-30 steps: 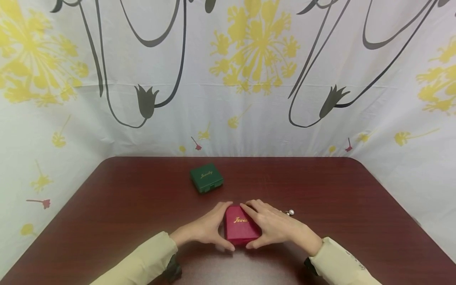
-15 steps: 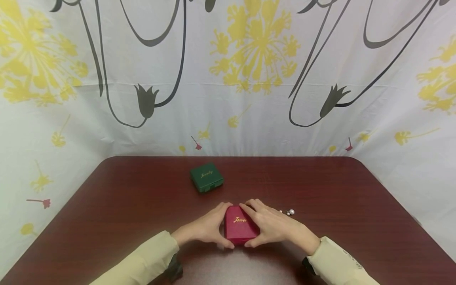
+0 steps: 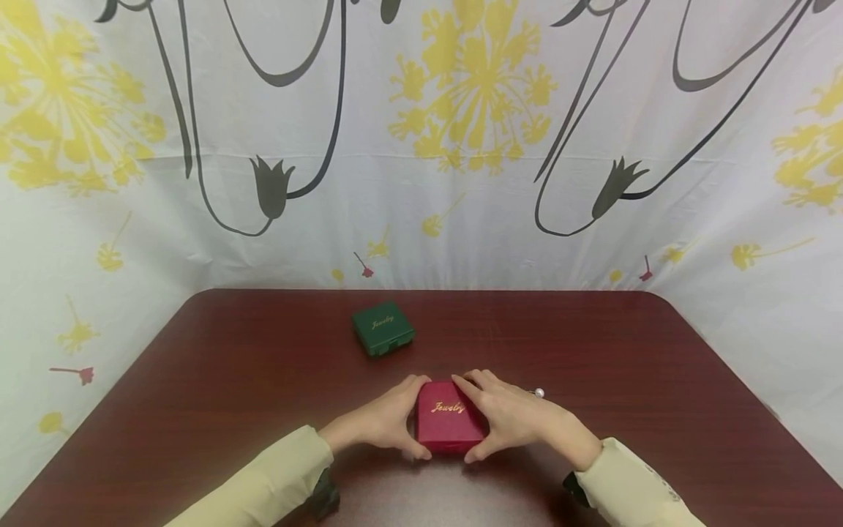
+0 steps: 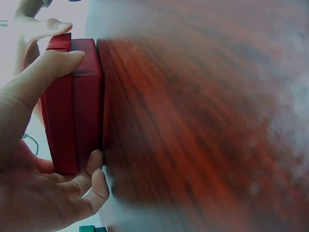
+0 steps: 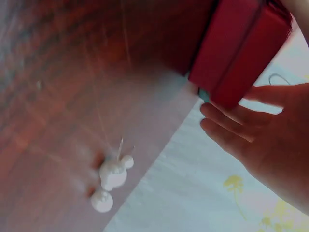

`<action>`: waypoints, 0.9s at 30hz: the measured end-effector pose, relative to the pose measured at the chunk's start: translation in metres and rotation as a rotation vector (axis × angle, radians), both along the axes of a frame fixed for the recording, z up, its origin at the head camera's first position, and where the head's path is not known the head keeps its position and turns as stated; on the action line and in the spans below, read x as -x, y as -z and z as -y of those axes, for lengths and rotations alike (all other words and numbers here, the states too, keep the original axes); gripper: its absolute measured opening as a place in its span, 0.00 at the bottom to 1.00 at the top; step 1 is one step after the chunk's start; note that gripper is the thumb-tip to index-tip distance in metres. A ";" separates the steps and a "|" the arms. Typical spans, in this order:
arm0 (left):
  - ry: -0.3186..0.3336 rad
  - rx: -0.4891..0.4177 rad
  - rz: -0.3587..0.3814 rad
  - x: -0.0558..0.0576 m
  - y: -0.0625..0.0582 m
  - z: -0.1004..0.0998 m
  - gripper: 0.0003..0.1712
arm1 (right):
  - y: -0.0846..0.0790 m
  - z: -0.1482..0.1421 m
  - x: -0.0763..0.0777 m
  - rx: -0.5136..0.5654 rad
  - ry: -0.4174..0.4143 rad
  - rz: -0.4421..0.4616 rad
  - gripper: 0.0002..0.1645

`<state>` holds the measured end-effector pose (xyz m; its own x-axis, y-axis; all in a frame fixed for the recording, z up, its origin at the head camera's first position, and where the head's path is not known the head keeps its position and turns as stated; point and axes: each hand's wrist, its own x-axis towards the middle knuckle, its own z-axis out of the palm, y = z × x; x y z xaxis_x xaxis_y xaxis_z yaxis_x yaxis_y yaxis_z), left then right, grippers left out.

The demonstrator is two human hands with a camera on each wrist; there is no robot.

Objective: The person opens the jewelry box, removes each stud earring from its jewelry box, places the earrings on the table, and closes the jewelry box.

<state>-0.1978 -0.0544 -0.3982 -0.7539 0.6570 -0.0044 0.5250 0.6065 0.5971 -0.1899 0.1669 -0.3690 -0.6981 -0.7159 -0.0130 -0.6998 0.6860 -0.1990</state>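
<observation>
A closed red jewelry box [image 3: 448, 424] with gold "Jewelry" lettering lies on the table between both hands. My left hand [image 3: 382, 421] holds its left side, thumb at the front and fingers at the back. In the left wrist view the left thumb [image 4: 65, 63] presses the box's front edge. My right hand [image 3: 516, 421] is spread loosely around the right side, its index finger at the back corner. Its thumb [image 4: 57, 26] is just off the box in the left wrist view. Pearl earrings [image 5: 113, 174] lie beyond the right hand, mostly hidden by it in the head view.
A closed green jewelry box [image 3: 383, 329] rests farther back, left of the red one. The dark wooden table [image 3: 230, 366] has rounded far corners. A white patterned cloth [image 3: 369, 183] hangs behind it and along its sides.
My right hand has shifted slightly right and loosened, uncovering the full lettering and hiding more of the pearl earrings. The left hand and both boxes have stayed in place.
</observation>
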 end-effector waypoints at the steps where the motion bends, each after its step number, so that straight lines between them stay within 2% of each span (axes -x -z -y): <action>1: -0.003 0.003 0.003 0.000 0.000 0.000 0.51 | -0.001 -0.001 0.000 -0.007 0.019 0.027 0.59; 4: -0.011 0.010 0.006 -0.001 -0.001 -0.001 0.52 | -0.005 -0.004 0.001 -0.017 0.051 0.082 0.58; 15: -0.017 0.027 -0.006 0.000 0.002 -0.002 0.53 | 0.002 -0.006 0.002 0.020 0.043 0.113 0.57; 27: -0.014 0.037 -0.014 0.001 0.002 -0.004 0.52 | 0.004 -0.006 0.004 0.032 0.010 0.076 0.56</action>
<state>-0.1984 -0.0504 -0.4002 -0.7630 0.6461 -0.0178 0.5249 0.6354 0.5663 -0.1937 0.1732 -0.3730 -0.7032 -0.7097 -0.0439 -0.6748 0.6855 -0.2732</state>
